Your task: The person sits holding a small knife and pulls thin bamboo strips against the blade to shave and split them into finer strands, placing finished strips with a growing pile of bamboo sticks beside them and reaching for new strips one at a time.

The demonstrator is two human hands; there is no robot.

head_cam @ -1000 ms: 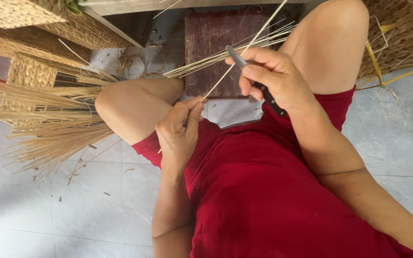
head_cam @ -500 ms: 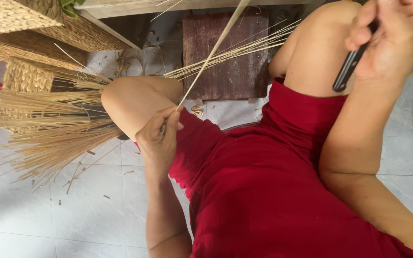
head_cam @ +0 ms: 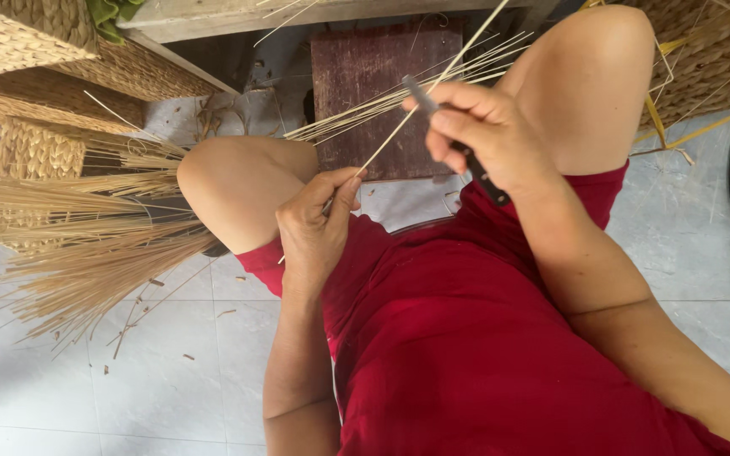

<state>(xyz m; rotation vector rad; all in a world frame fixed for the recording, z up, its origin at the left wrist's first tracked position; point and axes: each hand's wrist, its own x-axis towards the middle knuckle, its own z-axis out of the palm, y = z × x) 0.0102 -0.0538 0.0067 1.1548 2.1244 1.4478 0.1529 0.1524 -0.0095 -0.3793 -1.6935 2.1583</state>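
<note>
- The left hand (head_cam: pixel 318 224) pinches the low end of one thin straw stick (head_cam: pixel 407 118) between thumb and fingers, shut tight on it.
- The right hand (head_cam: pixel 483 135) is closed around a dark knife (head_cam: pixel 466 152). The blade end pokes out above the fingers and touches the stick, and the handle sticks out below the hand.
- It looks like the scraping or trimming step: the knife sits against the stick partway up, above the left hand.
- The next move would need the left hand to keep the stick pulled straight while the knife slides along it, gently, so the stick does not snap.
- The stick is pale yellow, long, very thin and straight. It runs from the left hand, past the right hand, and up out of view.
- Just above the left hand, more sticks (head_cam: pixel 399 97) lie across a dark wooden stool (head_cam: pixel 356 76).
- Further to the left of the left hand lies a big straw bundle (head_cam: pixel 78 245) on the floor, with woven baskets (head_cam: pixel 35 34) above it.
</note>
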